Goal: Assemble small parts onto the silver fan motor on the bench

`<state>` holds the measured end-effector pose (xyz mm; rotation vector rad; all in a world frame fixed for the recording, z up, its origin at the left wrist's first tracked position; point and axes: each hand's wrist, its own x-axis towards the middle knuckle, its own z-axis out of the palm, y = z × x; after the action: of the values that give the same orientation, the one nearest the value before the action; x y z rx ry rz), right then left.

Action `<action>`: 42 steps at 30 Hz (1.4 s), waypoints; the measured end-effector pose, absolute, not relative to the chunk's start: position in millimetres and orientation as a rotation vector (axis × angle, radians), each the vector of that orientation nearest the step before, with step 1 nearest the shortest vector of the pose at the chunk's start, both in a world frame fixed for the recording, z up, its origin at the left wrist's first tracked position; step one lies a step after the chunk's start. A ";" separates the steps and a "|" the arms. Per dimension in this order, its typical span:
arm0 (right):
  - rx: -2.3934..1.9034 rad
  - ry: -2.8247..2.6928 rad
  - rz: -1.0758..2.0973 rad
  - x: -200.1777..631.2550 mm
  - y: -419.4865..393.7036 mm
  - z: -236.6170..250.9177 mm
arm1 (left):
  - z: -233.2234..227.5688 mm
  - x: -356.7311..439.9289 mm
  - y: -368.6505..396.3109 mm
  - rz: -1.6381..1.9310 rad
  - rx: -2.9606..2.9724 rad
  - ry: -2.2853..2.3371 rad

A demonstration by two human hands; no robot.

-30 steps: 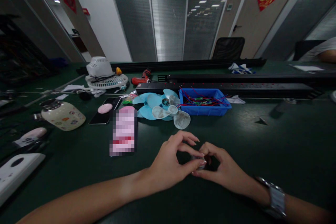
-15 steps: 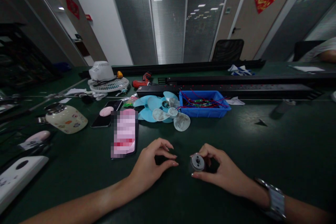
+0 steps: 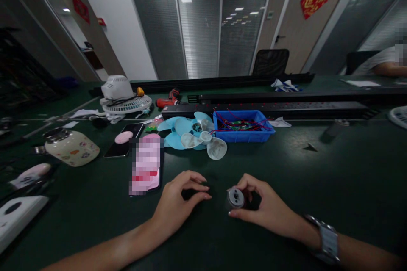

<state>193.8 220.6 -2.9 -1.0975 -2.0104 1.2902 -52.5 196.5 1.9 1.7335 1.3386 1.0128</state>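
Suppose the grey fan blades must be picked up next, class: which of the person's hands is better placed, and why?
Probably the left. The left hand looks empty and open, and is nearer the grey fan blades; the right hand is occupied, gripping a metal cylinder.

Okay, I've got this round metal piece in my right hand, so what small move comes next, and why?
Probably bring your left hand over to steady the round metal piece on its left side: your right hand holds it from the right, while your left is close by with nothing showing between its parted fingertips.
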 end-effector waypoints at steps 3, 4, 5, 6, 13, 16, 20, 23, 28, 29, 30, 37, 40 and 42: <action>-1.091 -2.010 1.288 193.6 220.7 -2.2 | 16.5 -35.9 197.4 1.201 1.721 1.281; -1.087 -2.010 1.287 193.6 220.8 -2.1 | 21.3 -29.0 197.9 1.251 1.720 1.231; -1.081 -2.009 1.283 193.6 221.0 -2.2 | 25.2 -21.9 198.4 1.249 1.726 1.186; -1.074 -2.005 1.276 193.8 221.3 -2.5 | 28.2 -15.1 199.0 1.255 1.719 1.150; -1.008 -1.995 1.275 195.8 222.1 -8.2 | 26.4 5.1 200.8 1.154 1.636 1.044; -0.996 -1.997 1.267 195.8 221.8 -9.1 | 25.5 4.0 199.8 1.144 1.630 1.043; -1.000 -1.995 1.264 195.7 221.7 -8.2 | 28.1 2.2 200.7 1.103 1.694 1.033; -1.010 -1.990 1.270 195.4 221.9 -6.3 | 33.0 0.0 203.2 1.049 1.791 0.989; -0.991 -1.976 1.264 194.0 222.5 -5.1 | 39.2 -5.1 206.5 0.944 1.916 0.897; -0.986 -1.976 1.264 193.7 222.6 -5.3 | 39.0 -6.0 207.0 0.944 1.951 0.904; -0.985 -1.974 1.271 193.5 222.6 -5.3 | 38.3 -6.8 207.6 0.949 1.980 0.920; -1.006 -1.982 1.329 193.8 222.6 -3.5 | 34.5 -9.8 211.6 0.995 2.041 1.078; -1.000 -2.000 1.330 193.3 223.7 -2.5 | 37.7 -11.6 212.9 0.965 2.035 1.017; -0.999 -2.009 1.347 192.9 224.3 -2.1 | 40.4 -13.6 214.4 0.923 2.022 0.963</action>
<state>192.9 224.3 -2.1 -0.9990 -2.0089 1.3469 -13.6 214.4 40.4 2.0218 0.9635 0.9227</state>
